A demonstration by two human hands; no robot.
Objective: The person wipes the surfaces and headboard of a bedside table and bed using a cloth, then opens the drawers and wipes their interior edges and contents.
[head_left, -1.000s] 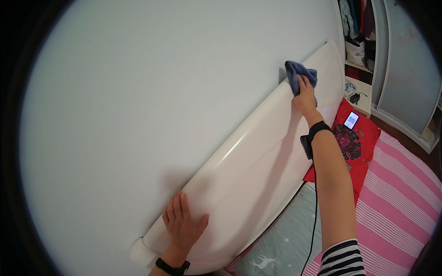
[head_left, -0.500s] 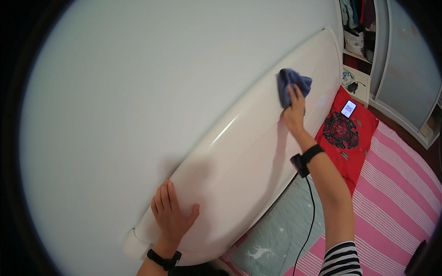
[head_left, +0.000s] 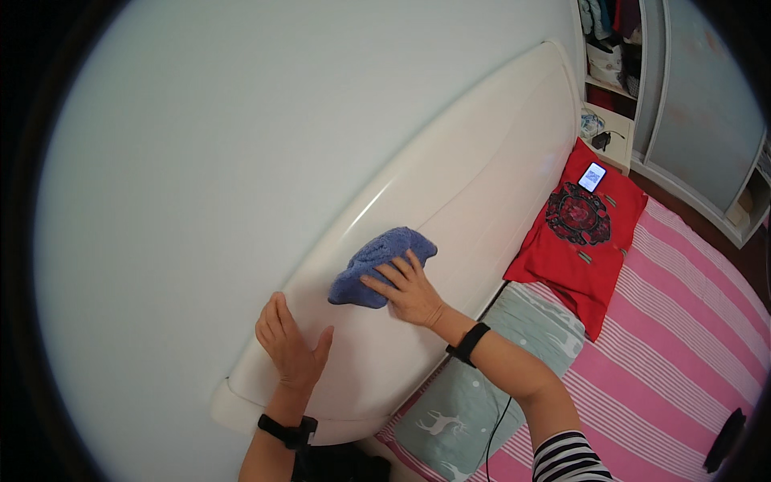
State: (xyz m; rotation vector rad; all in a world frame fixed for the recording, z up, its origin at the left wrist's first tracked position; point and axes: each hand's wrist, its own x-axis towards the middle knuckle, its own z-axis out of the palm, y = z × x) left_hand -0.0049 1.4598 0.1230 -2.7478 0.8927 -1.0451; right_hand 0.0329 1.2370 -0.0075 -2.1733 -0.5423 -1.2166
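A glossy white headboard [head_left: 490, 177] with a curved top runs diagonally along the wall. Against its lower middle my right hand [head_left: 414, 296] presses a fluffy blue cloth [head_left: 381, 255], fingers spread over the fabric and holding it to the surface. Part of the cloth is hidden under the palm. To the left, my left hand [head_left: 291, 344] rests on the headboard near its top edge, fingers stretched out and thumb apart, with nothing in it. Black bands circle both wrists.
A red pillow [head_left: 554, 249] with a lit phone [head_left: 592, 177] on it lies beside the headboard. Nearer is a grey-green pillow [head_left: 450, 402]. A black cable [head_left: 499, 426] hangs by my right arm. Pink striped bedding [head_left: 666, 321] and a wardrobe [head_left: 703, 104] are on the right.
My right hand has brought the blue cloth down and left, from the headboard's upper part to its lower middle, close to my left hand. The left hand stays near the top edge.
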